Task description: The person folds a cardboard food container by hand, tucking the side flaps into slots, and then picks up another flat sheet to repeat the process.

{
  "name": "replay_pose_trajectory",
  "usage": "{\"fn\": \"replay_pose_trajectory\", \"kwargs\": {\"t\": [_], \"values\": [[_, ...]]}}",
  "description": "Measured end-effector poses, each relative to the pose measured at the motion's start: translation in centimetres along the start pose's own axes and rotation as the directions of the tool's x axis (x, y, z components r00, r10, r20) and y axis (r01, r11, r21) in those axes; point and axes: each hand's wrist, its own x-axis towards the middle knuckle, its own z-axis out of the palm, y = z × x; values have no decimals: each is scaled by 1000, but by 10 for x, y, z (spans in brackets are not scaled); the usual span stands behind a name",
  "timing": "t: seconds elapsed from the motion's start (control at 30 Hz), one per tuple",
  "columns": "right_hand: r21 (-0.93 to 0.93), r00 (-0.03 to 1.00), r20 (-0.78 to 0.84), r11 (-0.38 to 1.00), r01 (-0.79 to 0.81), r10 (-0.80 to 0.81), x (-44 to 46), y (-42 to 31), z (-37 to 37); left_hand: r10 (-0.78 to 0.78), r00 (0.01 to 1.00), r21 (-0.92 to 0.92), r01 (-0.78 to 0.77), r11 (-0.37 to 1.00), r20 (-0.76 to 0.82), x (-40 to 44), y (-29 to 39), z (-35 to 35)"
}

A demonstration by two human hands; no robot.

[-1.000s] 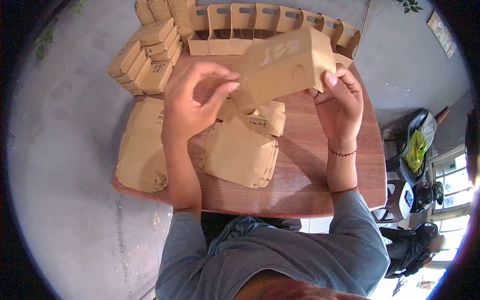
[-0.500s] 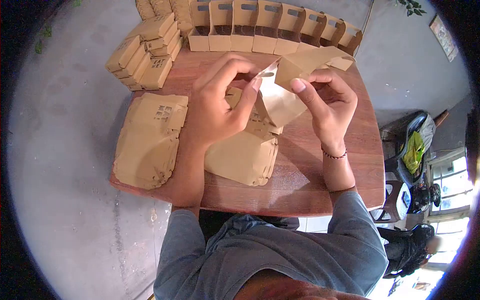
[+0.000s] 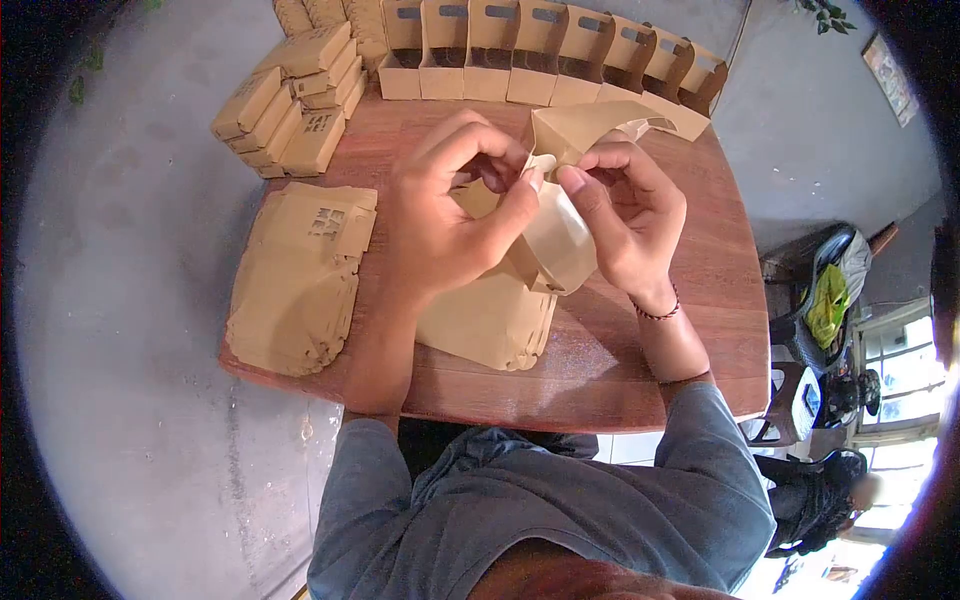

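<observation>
Raised over the table is a partly folded kraft cardboard box (image 3: 562,245), its sides bent and its pale inner face showing. My left hand (image 3: 450,205) pinches its left edge between thumb and fingers. From the other side, my right hand (image 3: 632,212) pinches a flap at the top, with both thumbs close together there. Below the hands lies a stack of flat cardboard blanks (image 3: 485,322), partly hidden by my left hand and the box. Another flat stack (image 3: 290,290), with "EAT ME!" cut-outs, lies left of my left forearm.
Several folded carriers with handle slots (image 3: 490,45) stand in a row along the back edge of the wooden table (image 3: 640,345). Piled closed boxes (image 3: 310,140) sit at the back left. Chairs (image 3: 800,400) and a seated person (image 3: 815,500) are off to the right.
My right hand has moved left toward my left hand, bringing the box's flaps closer together. The box has tilted, and its lower part hangs further down.
</observation>
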Motion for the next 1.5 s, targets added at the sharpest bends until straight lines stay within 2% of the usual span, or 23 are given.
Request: {"fn": "replay_pose_trajectory", "kwargs": {"t": [0.13,0.2,0.33,0.4,0.53,0.6,0.83,0.93,1.0,1.03,1.1,1.13,1.2,1.33,1.4,1.43,1.5], "values": [[-56,1000,-12,998,8,-9,-1,-3,1,41,999,72,-38,997,-37,-1,0,1],[-84,998,8,995,59,-59,0,-2,1,78,996,115,-81,990,30,-3,0,0],[-115,992,22,985,125,-123,1,-1,1,137,990,142,-140,980,32,-2,1,4],[-78,997,15,994,81,-80,1,-2,1,129,989,155,-118,981,-66,-2,3,7],[-74,995,4,992,100,-100,2,-1,0,134,987,180,-116,977,-92,-3,2,7],[-88,996,7,992,89,-89,2,-2,0,183,983,266,-169,949,-30,-3,4,5],[-132,995,45,987,93,-88,3,-4,-1,162,987,237,-162,958,18,-1,8,-1],[-203,988,123,972,121,-97,4,-4,-3,115,989,229,-134,964,93,1,10,-8],[-348,965,189,906,240,-183,4,-10,-2,73,989,254,-104,962,129,2,10,-10],[-348,965,190,906,239,-182,4,-9,-1,72,989,254,-103,962,128,2,10,-11],[-413,929,205,833,367,-308,2,-5,1,10,987,269,-54,962,160,2,10,-13],[-412,929,206,834,367,-307,3,-6,0,9,987,270,-53,962,159,2,9,-14],[-533,888,319,712,457,-331,6,-10,-4,4,986,268,-49,962,167,2,6,-13],[-597,889,326,660,457,-320,5,-10,-5,-73,987,218,40,975,145,-1,2,-10],[-511,910,215,753,413,-354,3,-6,-2,-122,983,117,106,987,139,-2,0,-10],[-511,910,213,753,414,-355,2,-5,-1,-121,983,118,105,987,139,-2,1,-11],[-296,983,168,947,120,-72,2,-2,1,-104,978,185,70,980,180,0,8,-14]]}}
